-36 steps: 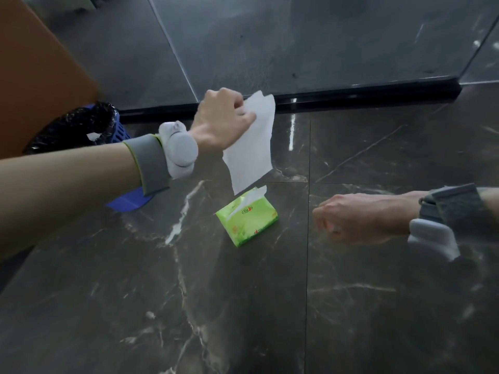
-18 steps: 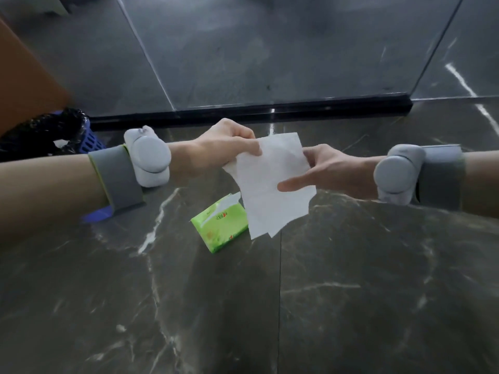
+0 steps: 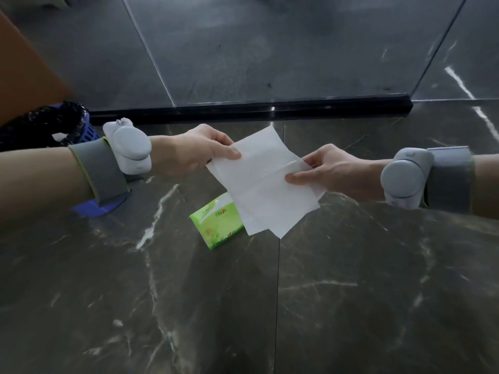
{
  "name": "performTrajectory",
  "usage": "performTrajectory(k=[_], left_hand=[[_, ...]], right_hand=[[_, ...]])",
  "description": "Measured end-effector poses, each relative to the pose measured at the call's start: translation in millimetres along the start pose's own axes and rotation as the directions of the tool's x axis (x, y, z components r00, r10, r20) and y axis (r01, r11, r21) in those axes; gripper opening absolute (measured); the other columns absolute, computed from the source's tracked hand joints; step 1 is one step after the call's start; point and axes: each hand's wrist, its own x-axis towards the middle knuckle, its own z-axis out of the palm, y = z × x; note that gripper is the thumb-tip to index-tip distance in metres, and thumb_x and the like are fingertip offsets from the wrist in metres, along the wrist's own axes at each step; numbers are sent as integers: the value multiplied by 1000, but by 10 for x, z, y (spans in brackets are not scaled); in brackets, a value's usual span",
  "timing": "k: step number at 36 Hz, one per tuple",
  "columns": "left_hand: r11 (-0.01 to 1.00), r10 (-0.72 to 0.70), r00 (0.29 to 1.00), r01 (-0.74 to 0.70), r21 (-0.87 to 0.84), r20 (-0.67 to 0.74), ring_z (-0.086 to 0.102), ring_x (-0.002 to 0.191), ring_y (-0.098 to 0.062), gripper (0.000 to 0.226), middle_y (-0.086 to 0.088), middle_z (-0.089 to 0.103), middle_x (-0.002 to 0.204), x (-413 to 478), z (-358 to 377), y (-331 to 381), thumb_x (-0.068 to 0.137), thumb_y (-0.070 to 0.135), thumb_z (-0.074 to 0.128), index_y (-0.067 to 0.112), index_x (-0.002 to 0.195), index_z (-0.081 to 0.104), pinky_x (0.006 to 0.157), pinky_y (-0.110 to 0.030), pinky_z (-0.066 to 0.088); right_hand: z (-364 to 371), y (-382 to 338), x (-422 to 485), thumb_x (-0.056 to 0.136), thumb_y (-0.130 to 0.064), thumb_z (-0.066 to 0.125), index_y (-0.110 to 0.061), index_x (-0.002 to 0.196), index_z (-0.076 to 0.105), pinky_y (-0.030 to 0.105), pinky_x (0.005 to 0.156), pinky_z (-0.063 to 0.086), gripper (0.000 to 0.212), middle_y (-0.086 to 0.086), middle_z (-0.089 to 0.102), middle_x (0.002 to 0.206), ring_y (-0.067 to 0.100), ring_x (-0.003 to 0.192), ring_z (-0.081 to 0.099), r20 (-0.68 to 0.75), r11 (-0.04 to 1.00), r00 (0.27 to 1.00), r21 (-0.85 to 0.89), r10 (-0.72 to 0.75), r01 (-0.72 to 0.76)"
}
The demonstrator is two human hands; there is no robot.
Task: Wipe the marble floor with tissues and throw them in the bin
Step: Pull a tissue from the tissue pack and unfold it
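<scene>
Tissue [image 3: 262, 182] hangs mid-frame over the floor [image 3: 351, 292], both grips clamped on it: left hand [image 3: 194, 152] pinches its left edge, right hand [image 3: 334, 171] its right edge. The floor lies straight below; the bin [image 3: 54, 125] at far left is nearer the left hand.

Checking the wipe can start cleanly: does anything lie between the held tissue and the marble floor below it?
Yes: the green tissue pack lies on the marble floor, partly hidden behind the lower left of the tissue that the left hand and right hand pinch. Nothing else visible lies under it.
</scene>
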Motion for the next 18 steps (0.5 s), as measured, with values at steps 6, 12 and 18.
performTrajectory(k=[6,12,18], left_hand=[[1000,19,1000,-19,12,4,71,85,-19,17,-14,78,104,25,-35,-31,89,12,78,9,106,77,82,-29,55],[997,21,1000,-19,-80,23,74,85,-19,16,-10,78,96,77,13,-62,90,15,78,7,103,76,79,-28,59],[988,76,997,-79,-132,-28,73,84,-20,22,-11,76,94,106,12,-32,89,13,76,1,108,74,76,-28,59]], right_hand=[[-15,65,35,87,-23,81,-15,107,76,38,82,63,23,4,80,99,23,88,77,-49,1000,999,-13,-9,8],[21,118,18,83,-20,85,-33,123,53,27,60,57,53,1,76,92,17,77,76,-74,996,996,-73,-48,42],[42,121,20,79,-12,88,-27,123,56,32,60,62,57,3,78,89,20,74,77,-53,997,997,-60,-56,53]])
